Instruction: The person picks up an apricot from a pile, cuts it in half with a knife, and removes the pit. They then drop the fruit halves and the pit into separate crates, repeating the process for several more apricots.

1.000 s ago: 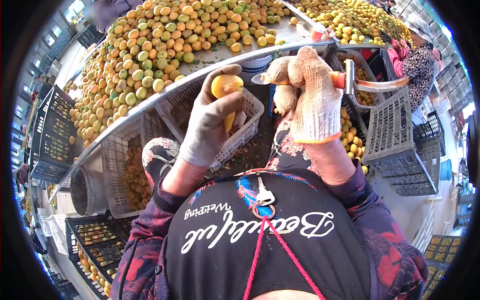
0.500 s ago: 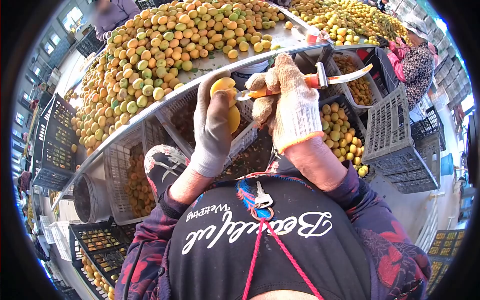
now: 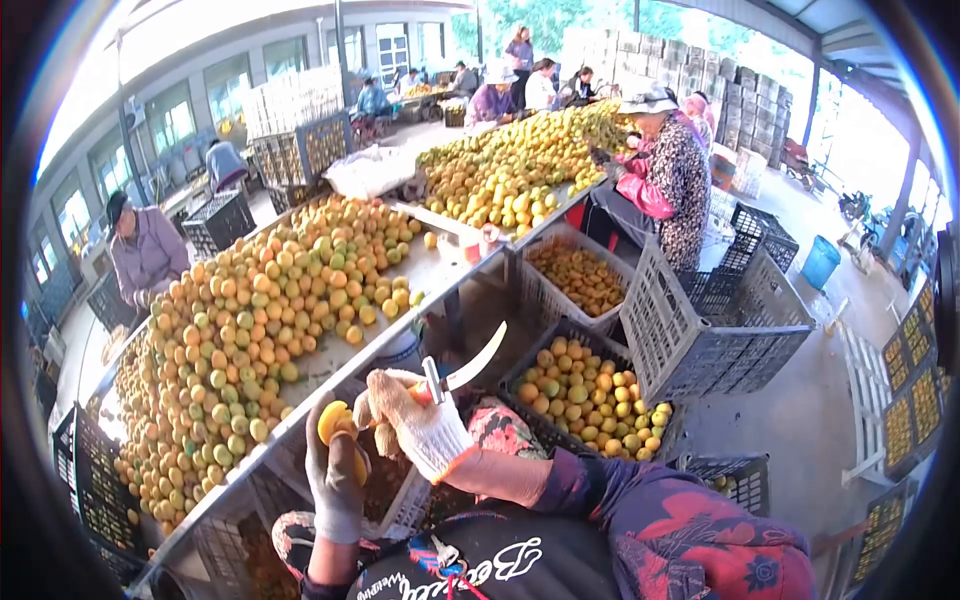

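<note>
My left hand (image 3: 337, 480), in a grey-palmed glove, is closed around a yellow apricot (image 3: 336, 420). The fruit looks cut open, with one part at the fingertips and another lower by the palm. Just to its right, my right hand (image 3: 425, 425), in a white knitted glove with an orange cuff, is closed around a knife (image 3: 478, 366). Its curved blade sticks out up and to the right from the fist. The fist hides most of the handle and the tool's end near the fruit. Both hands are in front of the table edge.
A heap of apricots (image 3: 250, 330) covers much of the metal table (image 3: 440, 265). Below it stand a black crate of whole apricots (image 3: 590, 395) and a pale crate of orange pieces (image 3: 580, 275). Stacked grey crates (image 3: 715, 330) and a co-worker (image 3: 665, 180) are to the right.
My view has tilted up and turned right, so the hands appear lower and further left. The apricot and the knife are still in the same hands.
</note>
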The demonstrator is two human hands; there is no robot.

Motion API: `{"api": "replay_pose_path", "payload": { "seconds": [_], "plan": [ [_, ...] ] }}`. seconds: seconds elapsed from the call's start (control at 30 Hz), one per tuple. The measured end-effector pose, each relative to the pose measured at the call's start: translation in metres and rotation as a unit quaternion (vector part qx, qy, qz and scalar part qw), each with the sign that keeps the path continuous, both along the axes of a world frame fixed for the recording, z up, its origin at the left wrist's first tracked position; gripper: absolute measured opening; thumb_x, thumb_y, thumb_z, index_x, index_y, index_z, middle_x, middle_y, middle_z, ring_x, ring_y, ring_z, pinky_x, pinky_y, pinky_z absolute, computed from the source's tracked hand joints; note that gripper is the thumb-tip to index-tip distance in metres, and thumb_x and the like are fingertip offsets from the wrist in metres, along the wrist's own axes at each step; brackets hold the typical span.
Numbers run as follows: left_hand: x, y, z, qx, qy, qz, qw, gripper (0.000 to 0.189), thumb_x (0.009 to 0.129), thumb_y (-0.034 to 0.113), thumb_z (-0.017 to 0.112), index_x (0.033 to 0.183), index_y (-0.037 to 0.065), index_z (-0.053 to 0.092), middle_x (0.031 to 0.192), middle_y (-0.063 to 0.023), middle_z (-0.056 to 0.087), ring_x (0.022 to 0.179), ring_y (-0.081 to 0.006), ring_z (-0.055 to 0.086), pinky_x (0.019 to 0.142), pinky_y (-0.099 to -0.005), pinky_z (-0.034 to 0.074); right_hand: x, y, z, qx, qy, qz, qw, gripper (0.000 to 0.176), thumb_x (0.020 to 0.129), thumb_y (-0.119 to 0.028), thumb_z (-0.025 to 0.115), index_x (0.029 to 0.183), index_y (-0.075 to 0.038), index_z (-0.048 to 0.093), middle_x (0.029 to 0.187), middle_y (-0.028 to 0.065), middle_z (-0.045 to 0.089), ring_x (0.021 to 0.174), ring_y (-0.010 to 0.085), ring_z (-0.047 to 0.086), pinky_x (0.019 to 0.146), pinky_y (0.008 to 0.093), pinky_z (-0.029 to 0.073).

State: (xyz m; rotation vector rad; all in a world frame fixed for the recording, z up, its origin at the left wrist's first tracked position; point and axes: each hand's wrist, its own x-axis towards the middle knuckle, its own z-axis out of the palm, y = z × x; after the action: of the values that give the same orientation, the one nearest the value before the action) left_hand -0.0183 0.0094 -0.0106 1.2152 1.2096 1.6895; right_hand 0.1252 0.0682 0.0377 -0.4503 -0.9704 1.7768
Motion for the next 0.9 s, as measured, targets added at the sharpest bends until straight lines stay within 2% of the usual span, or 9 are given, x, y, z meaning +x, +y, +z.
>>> {"api": "replay_pose_path", "payload": {
  "seconds": [0.1,0.23,0.47,0.53,0.57,0.6,0.73,0.77,0.9],
  "plan": [
    [0.013,-0.012,0.03,-0.065,-0.099,-0.056,0.991,0.033,0.095,0.017,0.055,0.125,0.002,0.052,0.083,-0.0048,0.061,0.052,-0.0092,0.05,0.048,-0.0202,0.041,0.004,-0.001,0.001,0.006,-0.028,0.008,1.0,0.032,0.101,-0.031,0.056,0.085,-0.004,0.061,0.066,0.0023,0.061,0.039,0.0063,0.047,0.035,0.0208,0.033],
    [0.01,-0.016,0.031,-0.086,-0.065,-0.051,0.993,0.022,0.096,0.016,0.053,0.114,0.003,0.053,0.066,-0.0026,0.055,0.05,-0.0089,0.049,0.046,-0.0214,0.04,0.004,-0.005,-0.001,-0.003,-0.018,0.028,0.999,0.031,0.101,-0.03,0.057,0.085,-0.005,0.061,0.066,0.002,0.061,0.039,0.0064,0.047,0.035,0.0204,0.034],
    [0.047,-0.014,0.039,-0.041,-0.283,0.048,0.957,0.022,0.097,0.022,0.058,0.114,0.008,0.055,0.072,0.0013,0.057,0.052,-0.0077,0.052,0.045,-0.0206,0.041,0.004,-0.01,-0.006,0.053,-0.008,-0.001,0.999,0.032,0.1,-0.034,0.056,0.083,-0.008,0.06,0.071,0.0029,0.062,0.043,0.0076,0.048,0.038,0.0221,0.035],
    [0.048,-0.014,0.041,-0.025,-0.251,0.055,0.966,0.024,0.097,0.022,0.059,0.118,0.01,0.055,0.074,0.0014,0.057,0.055,-0.0073,0.053,0.045,-0.0203,0.041,0.008,-0.007,0.003,-0.011,-0.036,-0.024,0.999,0.026,0.094,-0.027,0.059,0.077,-0.009,0.056,0.07,0.0052,0.061,0.042,0.0098,0.046,0.037,0.0248,0.032],
    [0.038,-0.019,0.039,-0.015,-0.203,-0.005,0.979,0.026,0.099,0.022,0.055,0.12,0.007,0.053,0.079,0.0008,0.058,0.059,-0.0075,0.054,0.05,-0.0201,0.043,0.015,-0.015,0.024,-0.074,-0.003,-0.002,0.997,0.021,0.087,-0.023,0.059,0.072,-0.01,0.051,0.068,0.0066,0.059,0.041,0.0116,0.042,0.035,0.026,0.031],
    [0.029,-0.027,0.035,-0.01,-0.158,-0.068,0.985,0.028,0.101,0.023,0.052,0.123,0.005,0.052,0.084,0.0003,0.058,0.063,-0.0077,0.054,0.056,-0.0199,0.046,0.017,-0.007,0.022,-0.174,0.041,0.065,0.982,0.043,0.1,-0.045,0.054,0.071,-0.013,0.052,0.067,0.0063,0.061,0.043,0.014,0.049,0.039,0.0285,0.037],
    [0.019,-0.023,0.032,0.034,-0.169,-0.168,0.971,0.032,0.1,0.026,0.052,0.126,0.007,0.05,0.068,-0.0042,0.051,0.047,-0.0111,0.042,0.049,-0.0252,0.037,0.022,-0.005,0.025,-0.232,0.091,0.124,0.96,0.038,0.098,-0.037,0.053,0.069,-0.016,0.042,0.08,0.006,0.062,0.045,0.0109,0.04,0.041,0.0243,0.036],
    [0.029,-0.029,0.035,-0.015,-0.289,-0.153,0.945,0.033,0.101,0.026,0.051,0.127,0.006,0.049,0.069,-0.0053,0.051,0.048,-0.0121,0.042,0.049,-0.0267,0.037,0.019,-0.004,0.02,-0.247,0.091,0.125,0.957,0.037,0.099,-0.036,0.054,0.07,-0.015,0.043,0.082,0.0073,0.063,0.046,0.0119,0.041,0.041,0.0243,0.037],
    [0.022,-0.017,0.023,0.028,-0.232,-0.169,0.958,0.038,0.102,0.036,0.048,0.125,0.007,0.05,0.069,-0.0063,0.051,0.048,-0.0125,0.041,0.049,-0.0271,0.037,0.018,-0.006,0.02,-0.175,0.085,0.076,0.978,0.035,0.099,-0.036,0.055,0.074,-0.014,0.045,0.085,0.0105,0.064,0.047,0.015,0.044,0.043,0.0253,0.04]
  ]
}}
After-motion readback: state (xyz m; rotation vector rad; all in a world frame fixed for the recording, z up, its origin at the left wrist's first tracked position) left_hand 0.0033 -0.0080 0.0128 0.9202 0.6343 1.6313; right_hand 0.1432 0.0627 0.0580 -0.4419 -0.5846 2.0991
